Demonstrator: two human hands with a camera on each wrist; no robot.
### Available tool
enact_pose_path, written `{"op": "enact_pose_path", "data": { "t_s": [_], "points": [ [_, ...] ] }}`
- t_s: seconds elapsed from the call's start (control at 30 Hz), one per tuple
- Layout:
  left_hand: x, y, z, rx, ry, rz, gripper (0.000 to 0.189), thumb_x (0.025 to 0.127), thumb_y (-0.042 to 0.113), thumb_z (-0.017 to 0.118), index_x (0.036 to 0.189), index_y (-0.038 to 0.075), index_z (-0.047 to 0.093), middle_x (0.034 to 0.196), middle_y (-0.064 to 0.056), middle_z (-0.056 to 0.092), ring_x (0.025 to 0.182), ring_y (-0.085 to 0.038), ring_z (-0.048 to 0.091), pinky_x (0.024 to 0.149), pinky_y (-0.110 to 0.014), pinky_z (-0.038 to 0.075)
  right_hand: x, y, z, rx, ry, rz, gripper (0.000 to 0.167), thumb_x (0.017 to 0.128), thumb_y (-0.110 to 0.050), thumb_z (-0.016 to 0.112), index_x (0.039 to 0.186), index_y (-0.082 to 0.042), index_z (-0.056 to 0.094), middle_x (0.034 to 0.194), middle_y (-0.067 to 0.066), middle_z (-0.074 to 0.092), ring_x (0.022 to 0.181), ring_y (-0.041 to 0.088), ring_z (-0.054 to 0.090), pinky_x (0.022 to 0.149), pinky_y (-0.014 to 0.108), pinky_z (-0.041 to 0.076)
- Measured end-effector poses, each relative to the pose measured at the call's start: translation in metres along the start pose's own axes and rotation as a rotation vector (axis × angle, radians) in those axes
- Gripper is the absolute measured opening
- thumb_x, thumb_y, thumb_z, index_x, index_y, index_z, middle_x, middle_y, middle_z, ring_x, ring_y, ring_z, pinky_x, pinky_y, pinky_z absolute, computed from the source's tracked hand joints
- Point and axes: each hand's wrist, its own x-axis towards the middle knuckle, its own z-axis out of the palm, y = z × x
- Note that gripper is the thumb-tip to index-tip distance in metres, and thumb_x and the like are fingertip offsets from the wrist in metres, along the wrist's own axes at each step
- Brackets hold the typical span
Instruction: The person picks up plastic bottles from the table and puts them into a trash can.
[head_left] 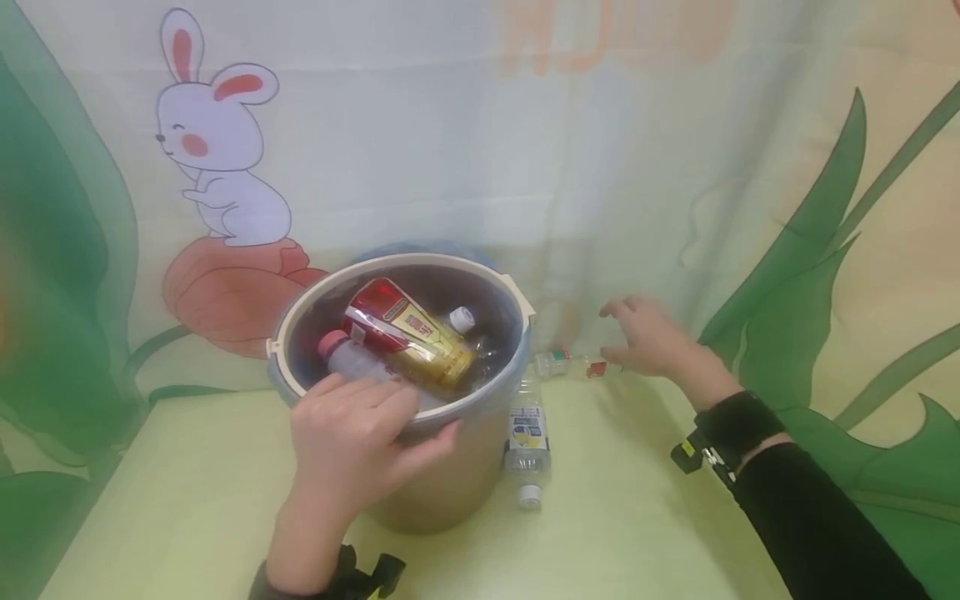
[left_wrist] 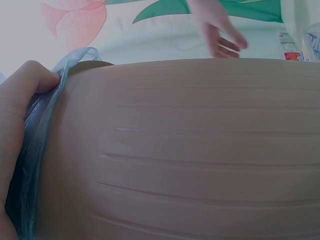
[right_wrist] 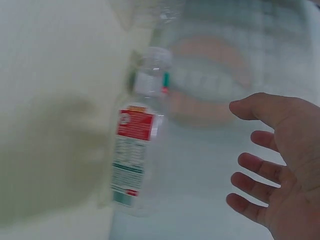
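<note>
My left hand (head_left: 352,437) grips the near rim of a beige bin (head_left: 442,492), its thumb against a blue plastic bag (left_wrist: 30,155) folded over the edge. Inside the bin are a red-and-yellow bottle (head_left: 408,329), a pink-capped bottle (head_left: 356,358) and a white-capped bottle (head_left: 462,319). To the bin's right, my right hand (head_left: 652,337) hovers with fingers spread and nothing in them. Beside it lies a clear bottle with a red and green label (right_wrist: 132,150), apart from the fingers in the right wrist view.
A clear bottle with a blue-and-white label (head_left: 528,433) lies against the bin's right side, white cap toward me. Behind the pale green tabletop (head_left: 600,533) hangs a cartoon-printed cloth (head_left: 450,150) with a rabbit and leaves.
</note>
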Motion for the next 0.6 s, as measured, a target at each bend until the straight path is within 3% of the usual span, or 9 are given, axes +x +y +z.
{"op": "enact_pose_path", "data": {
  "t_s": [0.17, 0.27, 0.6],
  "points": [
    [0.0, 0.0, -0.001, -0.006, 0.007, 0.0, 0.056, 0.099, 0.053, 0.061, 0.061, 0.018, 0.038, 0.054, 0.007, 0.034, 0.045, -0.013, 0.03, 0.049, -0.034, 0.03, 0.011, 0.011, 0.029, -0.036, -0.027, 0.014, 0.076, 0.092, -0.031, 0.088, 0.15, 0.004, 0.052, 0.151, 0.034, 0.051, 0.14, 0.055, 0.048, 0.115, 0.068, 0.039],
    [0.0, 0.0, -0.001, -0.006, 0.002, -0.003, 0.056, 0.1, 0.053, 0.061, 0.062, 0.018, 0.038, 0.054, 0.007, 0.035, 0.045, -0.014, 0.031, 0.049, -0.034, 0.031, 0.015, 0.016, 0.042, -0.051, -0.028, 0.022, 0.079, 0.092, -0.03, 0.089, 0.152, 0.003, 0.05, 0.154, 0.034, 0.048, 0.142, 0.056, 0.045, 0.114, 0.071, 0.037],
    [-0.001, -0.001, -0.001, -0.001, -0.001, -0.004, 0.057, 0.099, 0.054, 0.061, 0.061, 0.019, 0.038, 0.054, 0.008, 0.035, 0.045, -0.013, 0.031, 0.049, -0.034, 0.03, 0.023, 0.016, 0.056, -0.076, -0.022, 0.054, 0.081, 0.092, -0.024, 0.089, 0.155, 0.003, 0.047, 0.154, 0.034, 0.045, 0.142, 0.055, 0.043, 0.111, 0.07, 0.039]
  ]
}}
